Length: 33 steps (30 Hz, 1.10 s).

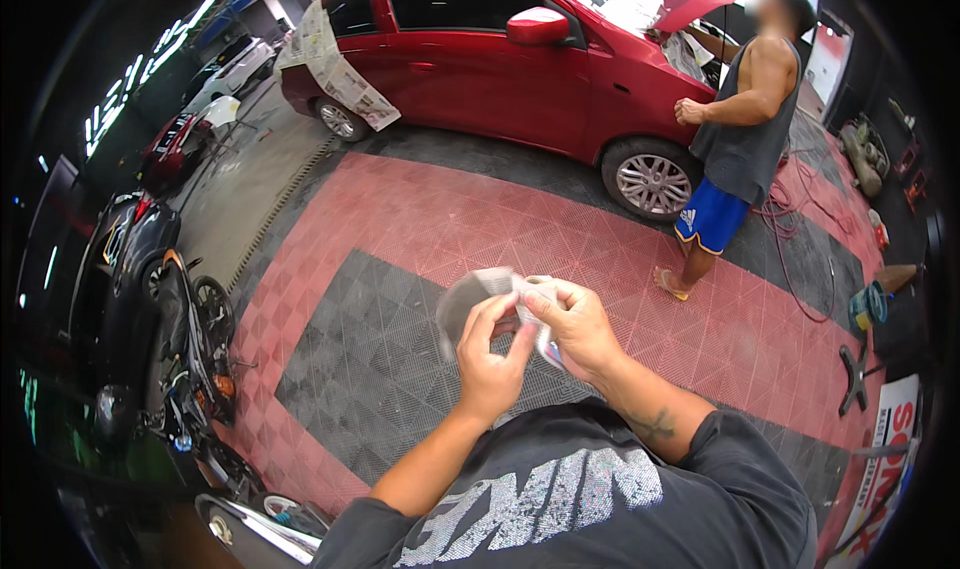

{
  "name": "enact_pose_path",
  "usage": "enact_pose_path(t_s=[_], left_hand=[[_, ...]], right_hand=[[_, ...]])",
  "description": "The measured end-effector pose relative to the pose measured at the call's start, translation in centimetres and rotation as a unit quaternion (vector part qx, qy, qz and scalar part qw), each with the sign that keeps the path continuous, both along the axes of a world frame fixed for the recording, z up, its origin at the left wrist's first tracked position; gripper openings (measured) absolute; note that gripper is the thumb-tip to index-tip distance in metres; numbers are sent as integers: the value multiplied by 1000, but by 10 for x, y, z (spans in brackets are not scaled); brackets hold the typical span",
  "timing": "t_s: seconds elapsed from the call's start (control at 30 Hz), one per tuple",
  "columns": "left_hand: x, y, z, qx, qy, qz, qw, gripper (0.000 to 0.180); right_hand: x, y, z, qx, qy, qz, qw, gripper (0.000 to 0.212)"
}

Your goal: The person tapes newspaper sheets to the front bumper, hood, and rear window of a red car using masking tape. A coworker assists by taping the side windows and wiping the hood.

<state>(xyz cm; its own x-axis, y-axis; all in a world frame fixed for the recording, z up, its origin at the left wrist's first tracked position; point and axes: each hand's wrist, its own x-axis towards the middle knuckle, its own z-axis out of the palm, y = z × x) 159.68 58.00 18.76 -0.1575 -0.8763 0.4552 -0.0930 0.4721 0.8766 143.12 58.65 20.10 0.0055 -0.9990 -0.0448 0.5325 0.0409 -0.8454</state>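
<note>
Both hands are raised in front of my chest, close together. My left hand (492, 361) pinches the edge of a grey, thin round sheet (466, 296) that looks like a sanding disc. My right hand (575, 326) grips a white piece of paper or backing (535, 291) joined to the same disc, fingers curled over it. The disc is blurred, so its surface detail is unclear.
A red car (500, 59) with raised hood and paper masking stands ahead. Another person (740, 129) in a grey tank top and blue shorts stands by its front wheel. Motorcycles (190, 369) are parked at left. The floor is red and grey tiles (400, 219); hoses and tools lie at right.
</note>
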Motion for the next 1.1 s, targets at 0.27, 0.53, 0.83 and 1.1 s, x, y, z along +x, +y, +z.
enact_pose_path(t_s=[0.27, 0.53, 0.83, 1.1], left_hand=[[48, -96, 24, 144, 97, -112, 978, 47], [36, -143, 33, 103, 88, -71, 988, 43], [5, -166, 38, 83, 85, -78, 990, 41], [-20, -163, 43, 78, 65, -87, 991, 39]], right_hand=[[37, -66, 1, -69, -58, 3, 996, 40], [25, -121, -2, -86, -61, 46, 993, 32], [-7, -144, -1, -102, -107, 73, 986, 33], [-33, -138, -5, -115, -113, 73, 984, 32]])
